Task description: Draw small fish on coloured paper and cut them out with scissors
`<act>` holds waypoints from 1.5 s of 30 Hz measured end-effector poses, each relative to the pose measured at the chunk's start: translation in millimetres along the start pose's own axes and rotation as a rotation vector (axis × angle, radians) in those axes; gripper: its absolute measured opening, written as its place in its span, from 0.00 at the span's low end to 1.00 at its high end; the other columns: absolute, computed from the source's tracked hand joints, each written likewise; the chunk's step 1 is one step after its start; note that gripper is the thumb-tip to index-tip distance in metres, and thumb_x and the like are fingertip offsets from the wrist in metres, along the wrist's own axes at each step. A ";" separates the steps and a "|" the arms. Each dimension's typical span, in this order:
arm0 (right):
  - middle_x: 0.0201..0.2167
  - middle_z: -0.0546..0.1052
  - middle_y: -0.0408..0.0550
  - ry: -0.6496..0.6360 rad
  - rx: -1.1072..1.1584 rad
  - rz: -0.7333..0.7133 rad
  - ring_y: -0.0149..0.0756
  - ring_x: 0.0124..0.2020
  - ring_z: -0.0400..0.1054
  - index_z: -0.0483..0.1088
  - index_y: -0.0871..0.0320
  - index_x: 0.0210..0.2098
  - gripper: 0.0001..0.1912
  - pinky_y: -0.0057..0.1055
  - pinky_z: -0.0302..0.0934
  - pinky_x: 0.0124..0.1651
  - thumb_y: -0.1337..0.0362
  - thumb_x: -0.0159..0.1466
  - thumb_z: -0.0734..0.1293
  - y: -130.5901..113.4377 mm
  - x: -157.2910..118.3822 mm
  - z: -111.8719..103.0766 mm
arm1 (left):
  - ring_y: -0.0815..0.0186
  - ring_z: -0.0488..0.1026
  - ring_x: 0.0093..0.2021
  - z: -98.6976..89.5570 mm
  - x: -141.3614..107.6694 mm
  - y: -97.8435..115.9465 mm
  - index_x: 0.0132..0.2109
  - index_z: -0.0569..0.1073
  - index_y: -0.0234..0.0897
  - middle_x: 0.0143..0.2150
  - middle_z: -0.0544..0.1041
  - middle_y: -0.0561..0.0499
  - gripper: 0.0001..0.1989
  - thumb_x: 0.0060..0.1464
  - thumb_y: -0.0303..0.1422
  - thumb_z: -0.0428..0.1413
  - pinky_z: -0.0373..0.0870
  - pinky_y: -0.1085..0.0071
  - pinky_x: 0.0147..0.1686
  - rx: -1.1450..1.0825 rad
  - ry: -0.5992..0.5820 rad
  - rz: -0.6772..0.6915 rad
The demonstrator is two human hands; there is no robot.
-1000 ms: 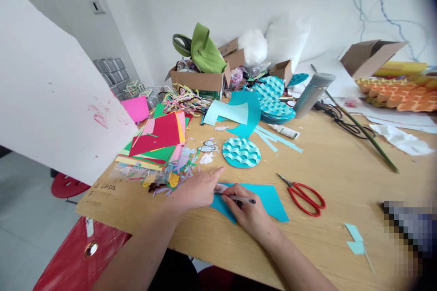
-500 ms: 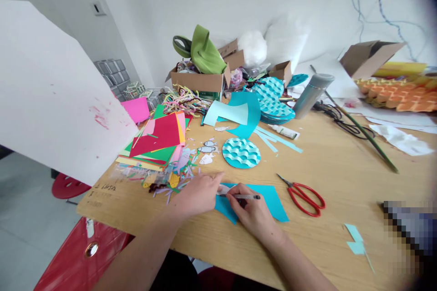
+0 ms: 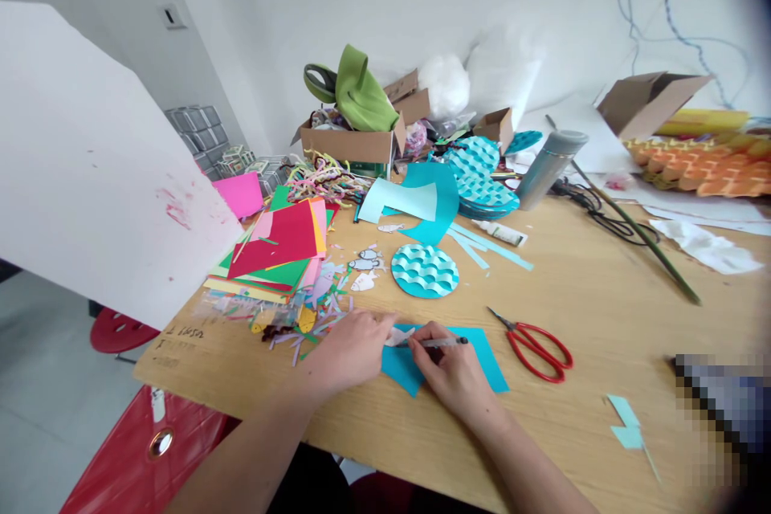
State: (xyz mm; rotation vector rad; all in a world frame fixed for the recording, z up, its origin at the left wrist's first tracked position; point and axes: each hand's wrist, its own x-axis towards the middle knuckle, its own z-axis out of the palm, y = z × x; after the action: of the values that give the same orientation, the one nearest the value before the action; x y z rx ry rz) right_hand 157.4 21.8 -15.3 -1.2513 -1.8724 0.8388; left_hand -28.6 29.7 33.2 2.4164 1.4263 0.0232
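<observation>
A sheet of blue paper (image 3: 487,353) lies on the table near its front edge. On its left part rests a small white paper cutout (image 3: 398,336), partly covered by fingers. My left hand (image 3: 360,345) presses on the cutout's left side with its fingertips; its other fingers are curled. A grey pen (image 3: 446,342) is gripped in my right hand (image 3: 449,369), its tip at the cutout. Behind the sheet lies a round blue disc (image 3: 425,271) with wavy light strips. White fish cutouts (image 3: 363,281) lie left of the disc.
Red-handled scissors (image 3: 542,352) lie to the right. Coloured paper sheets (image 3: 277,245) and scraps are at the left. Further back stand a cardboard box (image 3: 349,144) and a grey bottle (image 3: 551,169). A glue bottle (image 3: 501,233) lies beyond the disc.
My right hand and the pen have shifted slightly right and up along the cutout, showing more of it. My left hand has moved only a little.
</observation>
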 end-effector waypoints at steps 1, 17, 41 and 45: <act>0.23 0.75 0.44 0.001 -0.009 0.012 0.34 0.22 0.67 0.69 0.55 0.30 0.12 0.29 0.59 0.25 0.59 0.66 0.60 -0.8 0.2 -1.2 | 0.55 0.73 0.51 0.9 -0.1 -0.1 0.60 0.66 0.37 0.48 0.77 0.43 0.26 0.55 0.21 0.46 0.68 0.60 0.49 0.002 0.006 0.007; 0.21 0.74 0.44 0.046 0.007 0.111 0.34 0.21 0.66 0.69 0.56 0.28 0.12 0.28 0.57 0.24 0.58 0.64 0.61 7.6 5.2 -5.4 | 0.58 0.72 0.42 30.3 5.6 5.9 0.47 0.76 0.34 0.39 0.78 0.45 0.15 0.61 0.23 0.47 0.67 0.58 0.50 0.145 0.153 0.153; 0.20 0.71 0.41 0.093 -0.085 -0.010 0.30 0.19 0.64 0.66 0.56 0.29 0.10 0.25 0.56 0.22 0.61 0.66 0.60 7.7 -1.4 -7.1 | 0.58 0.73 0.41 35.7 8.3 11.3 0.49 0.75 0.33 0.37 0.76 0.47 0.13 0.62 0.25 0.48 0.67 0.56 0.50 0.269 0.189 0.135; 0.18 0.70 0.40 0.093 -0.092 0.007 0.30 0.18 0.63 0.66 0.56 0.28 0.11 0.25 0.55 0.21 0.61 0.65 0.60 9.6 -0.7 -9.1 | 0.58 0.73 0.41 41.3 7.5 16.4 0.50 0.75 0.33 0.37 0.76 0.47 0.14 0.63 0.25 0.48 0.66 0.54 0.52 0.336 0.212 0.122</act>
State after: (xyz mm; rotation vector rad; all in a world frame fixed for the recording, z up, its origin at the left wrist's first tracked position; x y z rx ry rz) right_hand 169.7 25.3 -18.6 -1.3304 -1.8506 0.6928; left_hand -3.5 17.5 -2.2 2.8481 1.4675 0.0764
